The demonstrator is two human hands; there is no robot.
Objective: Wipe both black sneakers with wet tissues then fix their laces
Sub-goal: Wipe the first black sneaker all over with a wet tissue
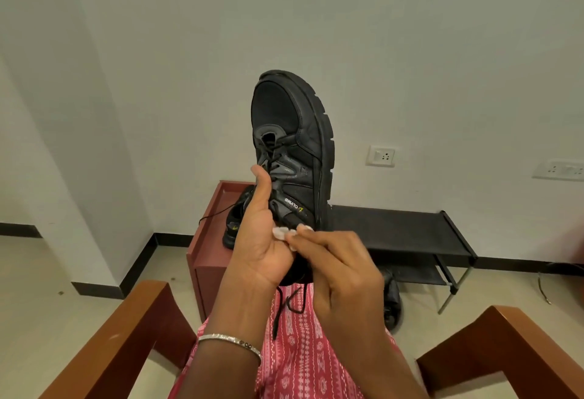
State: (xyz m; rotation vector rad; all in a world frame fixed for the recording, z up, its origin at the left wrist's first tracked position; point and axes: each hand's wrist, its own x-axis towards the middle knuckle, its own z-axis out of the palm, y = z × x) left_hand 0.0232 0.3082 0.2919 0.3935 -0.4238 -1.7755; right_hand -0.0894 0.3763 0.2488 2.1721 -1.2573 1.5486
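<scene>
- Shoe: a black sneaker held up in front of the person, toe uppermost, heel down at the hands. Its long axis runs near vertical, leaning slightly. The upper and one side face the camera; the sole edge shows along the right.
- Left hand: grips the shoe low on its left side, at the heel and collar, thumb laid up along the lacing. It carries the shoe's weight. A bangle sits on that wrist.
- Right hand: fingers curled, pinching a small white tissue against the shoe's lower side, just below the brand lettering. The wad is crumpled and mostly hidden by the fingers.
- Key relation: the unwiped length of the shoe lies above and away from both hands, toward the toe. The right hand is at the heel end, so in my judgement the wipe must travel upward along the long axis while the left hand steadies the heel.
- Laces: loose ends hang below the heel over the lap; untied.
- Second sneaker: rests on a maroon stool behind the left hand, partly hidden, one lace trailing off to the left. Well apart from the hands.
- Stage, as judged: wiping of the first shoe is under way; lace fixing is not yet done.
- Risk: the one-handed hold low on the shoe may let the toe tip under wiping pressure.
- Surroundings: a black rack stands against the wall; wooden chair arms flank the lap.
</scene>
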